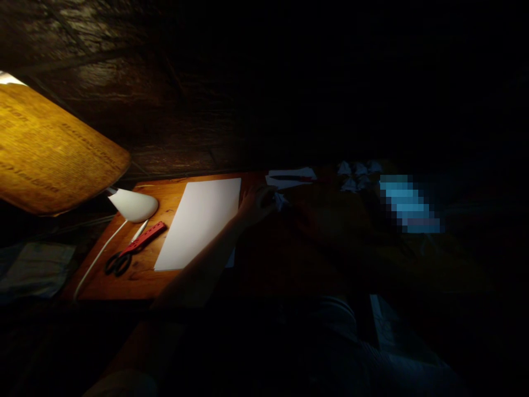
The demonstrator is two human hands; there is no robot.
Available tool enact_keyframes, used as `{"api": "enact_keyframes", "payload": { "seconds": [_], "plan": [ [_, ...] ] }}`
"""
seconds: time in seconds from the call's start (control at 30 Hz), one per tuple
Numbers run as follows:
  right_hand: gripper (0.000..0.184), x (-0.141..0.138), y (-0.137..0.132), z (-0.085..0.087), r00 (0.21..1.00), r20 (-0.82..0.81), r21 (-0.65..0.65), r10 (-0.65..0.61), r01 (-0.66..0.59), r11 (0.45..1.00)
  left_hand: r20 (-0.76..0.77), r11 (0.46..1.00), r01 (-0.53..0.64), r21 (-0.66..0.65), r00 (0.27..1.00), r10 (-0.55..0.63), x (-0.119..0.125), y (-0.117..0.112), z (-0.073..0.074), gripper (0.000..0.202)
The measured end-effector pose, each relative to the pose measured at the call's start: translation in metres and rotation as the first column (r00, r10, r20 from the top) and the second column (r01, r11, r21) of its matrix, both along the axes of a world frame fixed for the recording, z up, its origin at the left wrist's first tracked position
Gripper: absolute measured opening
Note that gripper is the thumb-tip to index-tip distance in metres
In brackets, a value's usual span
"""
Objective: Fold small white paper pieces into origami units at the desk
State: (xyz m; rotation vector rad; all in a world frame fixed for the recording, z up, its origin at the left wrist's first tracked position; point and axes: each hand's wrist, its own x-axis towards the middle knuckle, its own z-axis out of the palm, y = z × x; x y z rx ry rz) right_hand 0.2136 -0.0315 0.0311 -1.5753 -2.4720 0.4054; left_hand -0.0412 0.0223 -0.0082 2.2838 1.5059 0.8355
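Near the middle of the wooden table, my left hand [257, 199] has its fingers curled at a small folded paper piece [281, 202] and appears to grip it. My right hand [306, 219] is a faint shape in deep shadow, to the right of that piece; its fingers cannot be made out. Under and beside my left forearm lies a stack of white paper [202, 220]. Beyond the hands, a dark slender tool [289, 178] with a reddish end rests on another white sheet [275, 174].
Several folded paper pieces [349, 183] sit at the back right, near a bright pixelated screen [411, 204]. On the left are a lamp with a white base [134, 205], scissors [119, 263], a red perforated strip [144, 237] and a white cord [97, 259]. A wall [173, 138] runs behind.
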Motion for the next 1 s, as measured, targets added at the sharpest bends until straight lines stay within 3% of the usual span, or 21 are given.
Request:
{"api": "enact_keyframes", "payload": {
  "seconds": [0.2,0.33,0.47,0.67,0.83,1.0],
  "plan": [
    [0.043,-0.002,0.044,0.004,0.983,-0.149,0.046,0.107,-0.101,0.994,-0.047,1.0,0.009,-0.01,0.999,-0.009,0.003,-0.004,0.007,0.043],
    [0.037,-0.009,0.062,-0.005,0.981,-0.183,0.104,0.063,-0.044,0.994,-0.046,1.0,0.008,-0.014,0.999,-0.009,0.003,-0.004,0.007,0.043],
    [0.033,-0.007,0.062,-0.016,0.967,-0.224,0.149,0.123,-0.091,0.985,-0.043,1.0,0.028,-0.014,0.999,-0.028,0.002,-0.004,0.007,0.041],
    [0.052,-0.002,0.055,-0.016,0.926,-0.307,0.118,0.221,-0.193,0.974,-0.029,0.998,0.053,-0.032,0.998,-0.054,0.002,-0.003,0.007,0.033],
    [0.03,-0.01,0.052,-0.014,0.932,-0.257,0.153,0.254,-0.22,0.963,-0.045,0.998,0.068,-0.013,0.997,-0.069,0.003,-0.004,0.01,0.035],
    [0.027,-0.011,0.05,-0.008,0.94,-0.239,0.177,0.244,-0.205,0.963,0.033,0.995,0.096,0.005,0.995,-0.097,0.002,-0.006,0.009,0.034]
  ]
}}
